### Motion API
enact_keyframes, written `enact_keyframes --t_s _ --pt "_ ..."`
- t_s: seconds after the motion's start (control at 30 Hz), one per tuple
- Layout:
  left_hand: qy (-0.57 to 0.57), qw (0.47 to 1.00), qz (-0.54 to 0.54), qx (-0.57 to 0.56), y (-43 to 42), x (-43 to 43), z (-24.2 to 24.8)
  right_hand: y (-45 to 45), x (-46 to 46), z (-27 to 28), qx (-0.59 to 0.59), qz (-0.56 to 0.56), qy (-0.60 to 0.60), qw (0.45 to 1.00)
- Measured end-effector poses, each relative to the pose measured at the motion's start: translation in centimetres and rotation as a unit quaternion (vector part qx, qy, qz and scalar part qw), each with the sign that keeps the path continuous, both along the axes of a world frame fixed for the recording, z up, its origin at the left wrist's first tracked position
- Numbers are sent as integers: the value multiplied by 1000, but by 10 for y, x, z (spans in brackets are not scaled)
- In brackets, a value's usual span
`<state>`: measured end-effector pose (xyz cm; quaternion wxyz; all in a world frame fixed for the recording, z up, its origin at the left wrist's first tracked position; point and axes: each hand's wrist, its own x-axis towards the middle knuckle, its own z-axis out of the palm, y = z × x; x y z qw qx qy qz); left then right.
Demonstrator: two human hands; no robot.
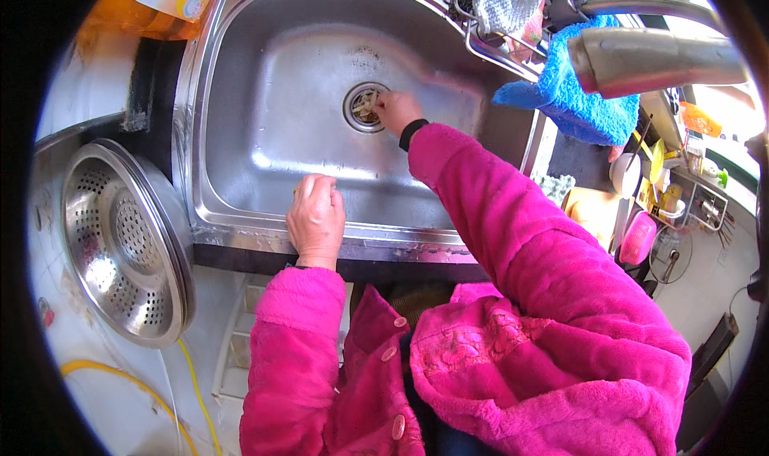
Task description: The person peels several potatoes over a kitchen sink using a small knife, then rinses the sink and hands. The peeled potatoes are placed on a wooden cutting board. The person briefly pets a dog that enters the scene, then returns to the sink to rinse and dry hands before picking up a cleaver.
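Over the drain of the stainless steel sink [288, 101], my right hand [399, 112] reaches down with its fingertips pinched on pale food scraps [364, 106]. The scraps lie in the round drain strainer [347, 108], partly covered by my fingers. My left hand [318, 215] is at the near rim of the sink with its fingers curled in. Nothing shows in it, though its palm side is hidden.
Stacked metal colanders [135, 233] stand left of the sink, near an orange bottle [150, 17]. A faucet [661, 59], a blue towel [577, 89] and a wire rack [498, 50] with a grey cloth [504, 2] crowd the right side. A pink container [638, 237] sits farther right.
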<state>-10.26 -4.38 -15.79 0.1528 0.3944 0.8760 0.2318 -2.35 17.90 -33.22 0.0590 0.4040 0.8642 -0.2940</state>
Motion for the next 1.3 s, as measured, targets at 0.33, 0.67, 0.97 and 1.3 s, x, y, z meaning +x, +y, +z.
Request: enact_keyframes --t_s 0.33,0.67,0.97,1.3 --pt "2 1000 -1 18 -2 0 -3 -17 -14 22 -30 235 -254 938" --pt "3 1000 0 22 -3 0 -5 -20 8 32 83 192 -43 977" --pt "-33 988 73 134 -4 -1 2 -61 54 138 121 231 184 948" --pt "-221 782 400 424 -182 78 33 -104 112 237 78 350 269 894"
